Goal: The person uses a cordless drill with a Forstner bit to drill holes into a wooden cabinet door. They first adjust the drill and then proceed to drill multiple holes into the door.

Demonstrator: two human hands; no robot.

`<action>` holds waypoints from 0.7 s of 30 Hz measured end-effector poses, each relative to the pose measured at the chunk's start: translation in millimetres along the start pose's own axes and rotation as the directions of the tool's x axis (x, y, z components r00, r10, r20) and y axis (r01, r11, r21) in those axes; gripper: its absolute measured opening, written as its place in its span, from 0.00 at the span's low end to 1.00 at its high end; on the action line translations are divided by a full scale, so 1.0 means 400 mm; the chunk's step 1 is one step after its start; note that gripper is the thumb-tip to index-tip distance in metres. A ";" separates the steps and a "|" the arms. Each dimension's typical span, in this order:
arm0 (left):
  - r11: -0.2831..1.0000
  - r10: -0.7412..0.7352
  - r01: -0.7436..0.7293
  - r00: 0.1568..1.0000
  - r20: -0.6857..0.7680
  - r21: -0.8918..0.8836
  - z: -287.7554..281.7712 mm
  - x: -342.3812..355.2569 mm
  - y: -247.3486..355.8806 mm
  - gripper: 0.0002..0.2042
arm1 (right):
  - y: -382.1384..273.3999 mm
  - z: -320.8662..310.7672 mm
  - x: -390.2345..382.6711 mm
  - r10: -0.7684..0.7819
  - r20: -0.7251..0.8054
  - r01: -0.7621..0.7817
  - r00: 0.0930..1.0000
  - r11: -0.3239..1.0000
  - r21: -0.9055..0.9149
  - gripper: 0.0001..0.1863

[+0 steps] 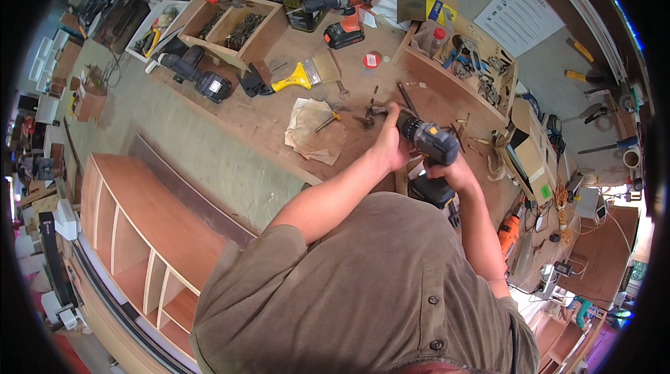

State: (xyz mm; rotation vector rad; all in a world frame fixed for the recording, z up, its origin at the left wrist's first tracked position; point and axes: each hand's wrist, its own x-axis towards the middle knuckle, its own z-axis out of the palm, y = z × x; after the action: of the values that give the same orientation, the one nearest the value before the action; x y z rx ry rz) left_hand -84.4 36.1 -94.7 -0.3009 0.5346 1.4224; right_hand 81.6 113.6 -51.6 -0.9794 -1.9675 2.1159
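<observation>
Two hands: both are engaged on one cordless drill (427, 142), held over the right part of the workbench (279, 119), near its front edge.
Right hand (457, 173): wrapped closed around the drill's handle, above the dark battery block.
Left hand (388, 142): closed around the front of the drill at the chuck; whether the fingers pinch the bit itself cannot be told.
Drill, handling: judged fairly heavy and bottom-weighted by the battery; rigid plastic body, grey and black with an orange patch; best taken by the moulded handle, with the nose steadied by the second hand.
Drill tip: pointed toward small dark metal pieces (368, 117) on the benchtop; contact cannot be told.
Bench surface: brown plywood, scuffed and dusty, flat.
Sandpaper sheets (315, 131): worn, tan, limp, lying just left of the drill tip.
Putty knife (307, 75): yellow handle, broad flat metal blade, toward the middle of the bench.
Second drill (343, 8): red and black, standing near the far edge.
Wooden tray (241, 25): two compartments, filled with dark screws or nails, at the far left corner.
Cabinet carcass (139, 234): reddish plywood with shelf dividers, lying on the floor off the bench's left side.
</observation>
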 end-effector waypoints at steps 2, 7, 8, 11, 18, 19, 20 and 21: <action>0.977 -0.087 0.115 0.984 -0.156 0.181 -0.013 -0.058 0.005 0.31 | 0.011 -0.012 -0.020 -0.022 -0.021 0.022 1.000 0.999 0.045 0.27; -0.044 0.654 -0.195 0.735 0.176 0.980 -0.214 -0.132 0.061 0.16 | 0.058 -0.048 -0.135 -0.098 -0.192 0.128 0.976 0.981 0.148 0.34; -0.077 0.769 -0.172 0.617 0.169 0.982 -0.187 -0.165 0.101 0.09 | 0.073 -0.052 -0.166 -0.100 -0.234 0.148 0.967 0.969 0.199 0.36; -0.391 0.882 0.224 0.370 0.293 0.893 -0.293 -0.154 0.228 0.09 | 0.090 -0.045 -0.199 -0.160 -0.309 0.244 0.937 0.935 0.258 0.39; -0.618 0.688 0.440 0.704 0.176 0.652 -0.284 -0.095 0.289 0.13 | 0.149 -0.056 -0.242 -0.383 -0.344 0.469 0.857 0.857 0.214 0.36; -0.637 0.666 0.433 0.725 0.173 0.638 -0.293 -0.084 0.299 0.14 | 0.152 -0.051 -0.247 -0.403 -0.345 0.483 0.848 0.854 0.191 0.34; -0.602 0.674 0.423 0.723 0.148 0.677 -0.297 -0.082 0.307 0.14 | 0.157 -0.053 -0.256 -0.422 -0.343 0.496 0.839 0.852 0.165 0.33; -0.566 0.681 0.413 0.722 0.122 0.714 -0.303 -0.083 0.313 0.14 | 0.183 -0.065 -0.263 -0.429 -0.312 0.479 0.848 0.871 0.105 0.30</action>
State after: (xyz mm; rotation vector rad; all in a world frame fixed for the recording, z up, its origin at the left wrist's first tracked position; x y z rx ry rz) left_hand -230.3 -36.1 -165.5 1.1835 2.5433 0.3097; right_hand 203.6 74.0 -77.6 -0.6483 -1.6348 1.7412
